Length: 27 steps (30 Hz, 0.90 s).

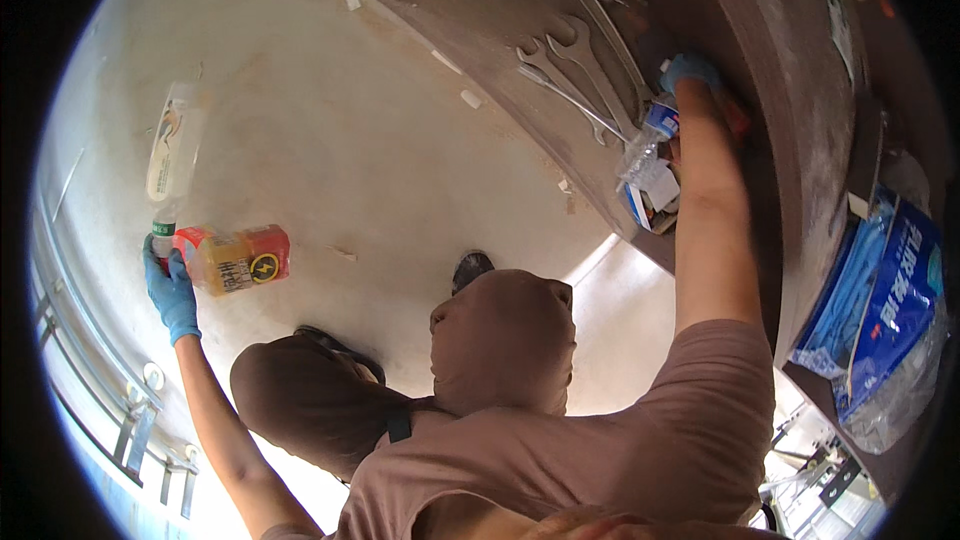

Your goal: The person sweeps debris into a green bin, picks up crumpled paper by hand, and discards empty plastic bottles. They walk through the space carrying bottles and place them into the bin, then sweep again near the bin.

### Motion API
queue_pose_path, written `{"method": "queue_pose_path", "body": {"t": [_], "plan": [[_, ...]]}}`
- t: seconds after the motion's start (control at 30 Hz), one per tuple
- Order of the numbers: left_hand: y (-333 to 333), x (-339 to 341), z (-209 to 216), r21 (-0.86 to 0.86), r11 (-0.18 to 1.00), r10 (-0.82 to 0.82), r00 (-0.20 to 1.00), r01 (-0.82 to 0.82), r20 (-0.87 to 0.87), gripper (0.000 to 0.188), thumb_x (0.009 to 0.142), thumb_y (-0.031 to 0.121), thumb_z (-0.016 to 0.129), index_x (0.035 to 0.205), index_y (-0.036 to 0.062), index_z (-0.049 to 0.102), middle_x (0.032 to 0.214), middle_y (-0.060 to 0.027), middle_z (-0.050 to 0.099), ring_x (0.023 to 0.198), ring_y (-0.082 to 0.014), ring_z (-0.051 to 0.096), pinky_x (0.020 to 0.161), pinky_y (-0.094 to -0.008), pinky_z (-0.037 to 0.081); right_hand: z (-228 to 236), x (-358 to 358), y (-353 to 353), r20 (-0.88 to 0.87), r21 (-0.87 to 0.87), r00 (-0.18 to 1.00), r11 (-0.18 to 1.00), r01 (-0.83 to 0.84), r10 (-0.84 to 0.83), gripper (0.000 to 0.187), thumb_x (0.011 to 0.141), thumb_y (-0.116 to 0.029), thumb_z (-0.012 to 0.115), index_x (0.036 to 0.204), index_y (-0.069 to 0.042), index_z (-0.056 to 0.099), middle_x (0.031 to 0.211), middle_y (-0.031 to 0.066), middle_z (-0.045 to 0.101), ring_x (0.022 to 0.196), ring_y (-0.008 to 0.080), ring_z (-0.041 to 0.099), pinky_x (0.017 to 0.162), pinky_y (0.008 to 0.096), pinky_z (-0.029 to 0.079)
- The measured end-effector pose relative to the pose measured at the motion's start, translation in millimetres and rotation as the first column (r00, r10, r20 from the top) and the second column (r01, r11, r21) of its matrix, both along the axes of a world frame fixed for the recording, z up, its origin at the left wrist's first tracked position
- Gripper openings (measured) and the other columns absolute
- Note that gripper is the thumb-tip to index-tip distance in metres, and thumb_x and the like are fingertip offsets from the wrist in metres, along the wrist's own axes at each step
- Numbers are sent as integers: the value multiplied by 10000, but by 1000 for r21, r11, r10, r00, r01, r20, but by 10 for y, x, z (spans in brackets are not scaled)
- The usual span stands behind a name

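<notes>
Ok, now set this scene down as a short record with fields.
Left hand: the blue-gloved left hand grips a clear bottle with a cream label and a red-and-yellow bottle
Right hand: the blue-gloved right hand is over the brown shelf; its grip is hidden
On shelf: wrenches, left of the right forearm
Beside forearm: clear crumpled plastic
Far right: a blue package
Underfoot: pale floor

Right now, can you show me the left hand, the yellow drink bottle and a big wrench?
Left hand [173, 300]: head view, middle of the gloved hand.
Yellow drink bottle [230, 260]: head view, middle of its side.
Big wrench [604, 83]: head view, its shaft.
</notes>
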<state>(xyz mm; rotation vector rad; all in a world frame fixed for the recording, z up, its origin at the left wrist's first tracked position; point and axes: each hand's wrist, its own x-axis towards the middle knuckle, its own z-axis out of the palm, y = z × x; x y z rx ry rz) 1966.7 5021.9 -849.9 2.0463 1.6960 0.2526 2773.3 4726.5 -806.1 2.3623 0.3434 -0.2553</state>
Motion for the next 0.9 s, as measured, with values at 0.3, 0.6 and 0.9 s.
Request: {"method": "queue_pose_path", "body": {"t": [0.3, 0.6, 0.9], "plan": [[-14, -165, 0, -17, 997, 74, 996, -75, -46, 494, 950, 86, 586, 1429, 22, 479, 1300, -189, 621, 1143, -271, 623, 1006, -372, 474, -706, 426, -307, 197, 88, 980, 996, -13, -4, 377, 872, -324, 629, 1192, -137, 698, 1276, 160, 652, 1171, 357, 632, 937, 464, 532], [19, -272, -93, -61, 995, 82, 996, -83, -20, 494, 951, 105, 582, 1427, 19, 479, 1302, -208, 614, 1146, -293, 623, 988, -376, 480, 121, -99, -167, 309, 225, 884, 876, -427, 352, 362, 879, -343, 603, 1144, -112, 690, 1197, 182, 682, 1087, 371, 667, 875, 466, 545], [191, -425, 67, -42, 992, 122, 992, -122, 13, 529, 957, 122, 575, 1458, 12, 445, 1355, -235, 574, 1200, -345, 589, 1034, -395, 451, 1136, -1902, 306, 346, 770, 912, 488, -410, 221, 389, 864, -363, 704, 1050, -26, 653, 1009, 209, 699, 939, 371, 683, 805, 443, 521]]}}
